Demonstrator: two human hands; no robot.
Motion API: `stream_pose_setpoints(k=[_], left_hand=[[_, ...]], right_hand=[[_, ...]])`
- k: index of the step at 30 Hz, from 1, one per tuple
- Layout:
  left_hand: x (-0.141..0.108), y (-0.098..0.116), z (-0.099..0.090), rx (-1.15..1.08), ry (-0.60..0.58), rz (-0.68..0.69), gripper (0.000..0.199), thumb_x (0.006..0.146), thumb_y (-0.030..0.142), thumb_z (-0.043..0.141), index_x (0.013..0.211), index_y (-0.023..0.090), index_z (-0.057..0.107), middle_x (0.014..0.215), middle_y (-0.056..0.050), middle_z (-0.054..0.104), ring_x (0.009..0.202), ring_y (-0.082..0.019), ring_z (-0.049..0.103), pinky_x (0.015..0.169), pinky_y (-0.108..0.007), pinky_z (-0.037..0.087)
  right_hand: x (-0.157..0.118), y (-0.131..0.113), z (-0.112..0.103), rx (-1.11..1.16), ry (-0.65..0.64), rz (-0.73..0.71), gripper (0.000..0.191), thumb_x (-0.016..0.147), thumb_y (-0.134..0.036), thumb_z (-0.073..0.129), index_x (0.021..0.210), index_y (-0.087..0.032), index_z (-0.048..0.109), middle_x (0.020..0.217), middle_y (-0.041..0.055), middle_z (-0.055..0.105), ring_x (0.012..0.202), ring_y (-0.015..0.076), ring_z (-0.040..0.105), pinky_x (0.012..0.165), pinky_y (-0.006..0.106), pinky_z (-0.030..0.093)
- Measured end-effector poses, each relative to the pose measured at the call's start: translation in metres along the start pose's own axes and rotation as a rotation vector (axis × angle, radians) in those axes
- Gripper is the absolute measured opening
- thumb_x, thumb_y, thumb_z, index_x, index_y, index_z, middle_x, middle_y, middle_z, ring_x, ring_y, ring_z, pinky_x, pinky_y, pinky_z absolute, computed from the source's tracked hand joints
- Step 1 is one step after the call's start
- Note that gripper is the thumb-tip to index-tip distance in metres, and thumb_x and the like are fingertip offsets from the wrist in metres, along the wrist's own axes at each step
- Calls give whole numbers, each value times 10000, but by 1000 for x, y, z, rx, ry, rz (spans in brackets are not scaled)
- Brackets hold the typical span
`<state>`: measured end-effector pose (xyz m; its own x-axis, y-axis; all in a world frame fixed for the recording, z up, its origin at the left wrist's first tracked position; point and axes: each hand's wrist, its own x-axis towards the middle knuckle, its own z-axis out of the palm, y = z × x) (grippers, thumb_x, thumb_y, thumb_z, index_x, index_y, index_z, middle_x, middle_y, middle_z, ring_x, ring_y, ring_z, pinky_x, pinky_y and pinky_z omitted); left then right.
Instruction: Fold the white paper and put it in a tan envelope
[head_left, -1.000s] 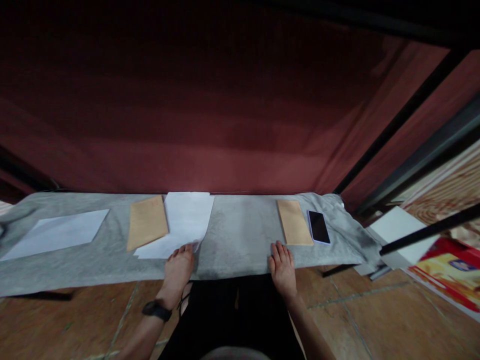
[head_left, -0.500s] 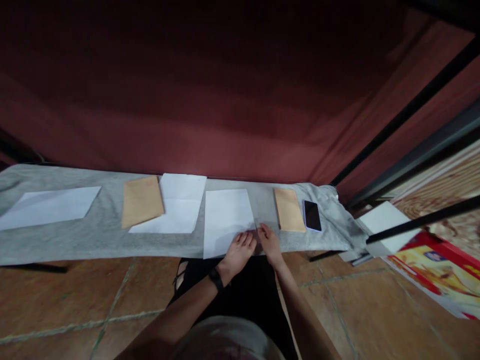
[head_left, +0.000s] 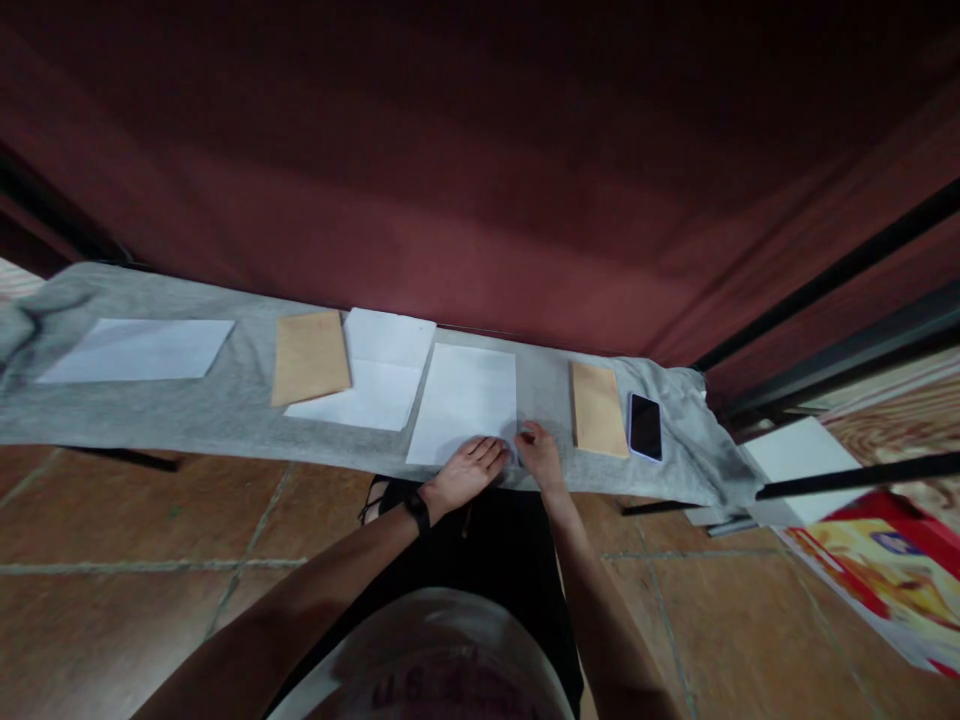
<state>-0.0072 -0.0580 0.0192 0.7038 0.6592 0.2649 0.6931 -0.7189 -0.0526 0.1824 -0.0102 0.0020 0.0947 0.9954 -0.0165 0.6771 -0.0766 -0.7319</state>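
A white sheet of paper [head_left: 469, 395] lies flat in front of me on the grey cloth. My left hand [head_left: 472, 467], with a dark band on its wrist, rests palm down on the sheet's lower right corner, fingers stretched out. Just beyond the right edge of that sheet, my right hand [head_left: 540, 458] is curled, its thumb and fingers drawn together. What it pinches, if anything, is too small to make out. Left of the sheet lies a creased white paper [head_left: 382, 385], partly under a brown envelope [head_left: 309, 358].
A second brown envelope [head_left: 598, 408] and a phone [head_left: 645, 427] lie to the right. Another white sheet [head_left: 142, 350] is at far left on the grey cloth [head_left: 255, 425]. Behind stands a dark red panel [head_left: 450, 240]. A red and yellow box [head_left: 892, 570] sits at lower right.
The camera view has tilted and shifted, so the bench appears higher and slanted. Both hands stay at the sheet's lower right corner, with only slight movement of the fingers.
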Motion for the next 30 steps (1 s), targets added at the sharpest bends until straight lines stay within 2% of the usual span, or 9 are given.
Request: stream_pose_setpoints(k=[4, 6, 9, 11, 15, 19, 22, 25, 30], left_hand=[[1, -7, 0, -38, 29, 55, 392, 946, 87, 508, 1320, 165, 594, 1384, -124, 641, 1301, -206, 577, 1145, -386, 395], [1, -9, 1, -61, 35, 65, 398, 937, 77, 519, 1317, 168, 597, 1375, -122, 648, 1307, -202, 573, 1149, -381, 392], [2, -10, 5, -83, 39, 58, 380, 937, 79, 520, 1298, 166, 605, 1361, -123, 656, 1304, -198, 577, 1150, -378, 393], [3, -10, 8, -75, 35, 48, 369, 947, 85, 503, 1291, 170, 606, 1364, -119, 655, 1303, -198, 578, 1141, -381, 405], [3, -15, 9, -65, 20, 85, 363, 960, 101, 489, 1297, 174, 605, 1356, -104, 662, 1293, -199, 587, 1120, -371, 428], [-3, -22, 6, -129, 47, 120, 402, 951, 107, 518, 1340, 181, 585, 1384, -106, 644, 1305, -192, 577, 1132, -371, 418], [-9, -23, 5, -145, 74, 50, 387, 969, 189, 532, 1352, 193, 582, 1417, -103, 621, 1328, -200, 557, 1159, -394, 390], [-11, -21, 6, -127, 65, -38, 394, 983, 317, 536, 1348, 178, 586, 1455, -124, 584, 1358, -223, 526, 1180, -418, 361], [-10, -19, 6, -64, 28, -15, 374, 1009, 338, 470, 1310, 164, 606, 1387, -128, 630, 1320, -239, 553, 1191, -430, 332]], right_hand=[[-6, -6, 4, -39, -1, -24, 334, 885, -285, 585, 1192, -185, 669, 912, 74, 745, 856, 234, 710, 812, 338, 550], [-9, -7, 4, -69, 61, -89, 353, 908, -278, 553, 1227, -167, 657, 1021, 113, 728, 939, 247, 693, 875, 365, 540], [-10, -8, 4, -87, 138, -236, 385, 933, -237, 481, 1273, -166, 646, 1249, 150, 667, 1164, 270, 616, 1031, 434, 481], [-8, -9, 4, -79, 110, -309, 405, 950, -221, 442, 1302, -175, 638, 1355, 143, 623, 1277, 266, 554, 1099, 457, 441], [-6, -7, 6, -126, 6, -410, 414, 980, -206, 426, 1345, -178, 620, 1443, 120, 577, 1347, 240, 521, 1143, 440, 419], [-7, 0, 7, -207, 5, -461, 425, 986, -202, 436, 1380, -180, 596, 1485, 116, 544, 1391, 252, 479, 1143, 482, 417], [-4, 1, 5, -212, 13, -476, 410, 987, -202, 443, 1360, -181, 612, 1455, 120, 573, 1379, 251, 491, 1149, 490, 411], [6, -6, 6, -214, 12, -479, 400, 1008, -242, 432, 1359, -175, 611, 1460, 117, 566, 1408, 250, 456, 1185, 493, 364], [28, -29, 26, -235, -126, -565, 452, 1050, -342, 373, 1447, -195, 530, 1565, 78, 450, 1464, 206, 378, 1223, 422, 309]])
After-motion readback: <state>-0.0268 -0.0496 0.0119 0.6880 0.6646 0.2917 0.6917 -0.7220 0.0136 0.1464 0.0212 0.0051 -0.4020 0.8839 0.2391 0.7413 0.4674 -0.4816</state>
